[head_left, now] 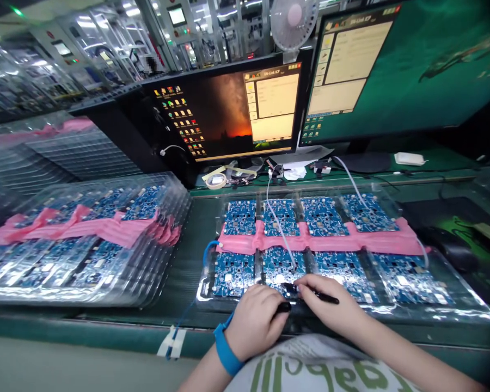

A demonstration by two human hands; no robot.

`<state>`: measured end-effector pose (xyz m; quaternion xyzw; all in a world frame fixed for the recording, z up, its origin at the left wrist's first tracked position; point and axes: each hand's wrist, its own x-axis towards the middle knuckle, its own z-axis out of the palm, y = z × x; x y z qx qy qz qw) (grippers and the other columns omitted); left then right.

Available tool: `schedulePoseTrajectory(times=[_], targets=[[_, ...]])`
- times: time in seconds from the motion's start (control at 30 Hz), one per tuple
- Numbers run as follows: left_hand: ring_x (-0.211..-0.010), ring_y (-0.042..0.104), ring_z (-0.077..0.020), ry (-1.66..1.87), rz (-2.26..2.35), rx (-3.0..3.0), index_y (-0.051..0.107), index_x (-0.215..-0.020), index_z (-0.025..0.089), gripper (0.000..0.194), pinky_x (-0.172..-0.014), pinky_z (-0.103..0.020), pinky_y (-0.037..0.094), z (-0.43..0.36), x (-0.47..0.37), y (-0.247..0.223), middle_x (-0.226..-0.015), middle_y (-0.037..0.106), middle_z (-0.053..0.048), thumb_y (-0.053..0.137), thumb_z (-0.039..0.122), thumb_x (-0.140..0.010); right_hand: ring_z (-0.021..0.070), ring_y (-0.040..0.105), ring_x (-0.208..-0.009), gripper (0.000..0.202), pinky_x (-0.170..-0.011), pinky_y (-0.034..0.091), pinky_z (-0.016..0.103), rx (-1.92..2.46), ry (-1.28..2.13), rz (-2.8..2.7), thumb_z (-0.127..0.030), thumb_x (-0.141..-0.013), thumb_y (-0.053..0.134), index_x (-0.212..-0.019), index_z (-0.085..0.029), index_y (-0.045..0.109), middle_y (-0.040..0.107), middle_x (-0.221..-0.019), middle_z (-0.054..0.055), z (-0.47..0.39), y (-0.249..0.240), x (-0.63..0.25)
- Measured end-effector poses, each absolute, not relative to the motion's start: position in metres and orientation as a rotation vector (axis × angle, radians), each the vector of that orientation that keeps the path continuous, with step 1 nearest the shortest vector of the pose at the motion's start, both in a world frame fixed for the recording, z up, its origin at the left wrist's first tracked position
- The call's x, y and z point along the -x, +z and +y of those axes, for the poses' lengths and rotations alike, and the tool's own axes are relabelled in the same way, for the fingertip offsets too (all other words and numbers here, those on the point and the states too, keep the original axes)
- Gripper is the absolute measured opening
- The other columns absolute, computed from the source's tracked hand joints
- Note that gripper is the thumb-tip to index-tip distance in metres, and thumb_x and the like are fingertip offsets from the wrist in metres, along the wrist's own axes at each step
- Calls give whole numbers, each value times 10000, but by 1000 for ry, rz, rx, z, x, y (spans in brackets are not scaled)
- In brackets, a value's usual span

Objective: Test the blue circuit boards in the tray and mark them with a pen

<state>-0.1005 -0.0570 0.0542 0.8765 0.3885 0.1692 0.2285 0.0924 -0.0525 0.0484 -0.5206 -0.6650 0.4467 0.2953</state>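
My right hand [326, 305] is closed around a slim black pen-like tool [328, 298], its dark front end over the front edge of a blue circuit board [277, 267]. Fingers curled, my left hand [255, 318] grips a short black piece [283, 307], perhaps a cap; most of it is hidden. A blue wrist strap [227, 348] circles my left wrist. Two rows of blue boards lie in a clear plastic tray [469, 310], with a pink strip [326, 242] running between the rows. A white cable [280, 226] reaches down to the board under my hands.
To the left stands a stack of clear trays [147, 288] with more boards and pink strips. Two monitors [228, 120] rise behind the tray. A roll of tape [216, 181] and loose cables lie beneath them. A black mouse [449, 247] sits at the right.
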Motion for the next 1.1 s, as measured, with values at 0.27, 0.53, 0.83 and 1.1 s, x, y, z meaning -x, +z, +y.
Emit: schedulePoseTrajectory(times=[0.27,0.53,0.83,1.1], targets=[[-829,520,-193,487,1091,-2429,538,-889,166,138,-753,-355,408,-58,100,54,-899,599,-56,439,205,-801,165,546,-732,234,-660,398,256,1442,1061,-1825,-260,-855,381,-806,-186,597,593,-774,3,-53,48,-95],[-831,532,-188,649,1260,-2302,515,-1042,172,223,-751,-343,436,-60,99,57,-886,597,-60,412,220,-850,166,542,-584,281,-524,429,231,1290,1492,-1037,-397,-811,484,-798,-153,622,583,-644,45,-67,70,-118],[-834,538,-196,692,1312,-2294,502,-999,180,189,-771,-362,441,-63,91,64,-886,593,-66,397,214,-847,140,490,-520,301,-482,351,208,1129,1603,-697,-437,-779,565,-728,-142,592,540,-559,27,-71,69,-111],[-688,563,-189,540,1084,-2610,570,-935,213,200,-642,-294,458,-47,88,59,-738,616,-35,482,327,-796,139,494,-494,422,-475,353,204,1184,1586,-1035,-577,-786,479,-752,-168,578,538,-579,5,-64,51,-103]])
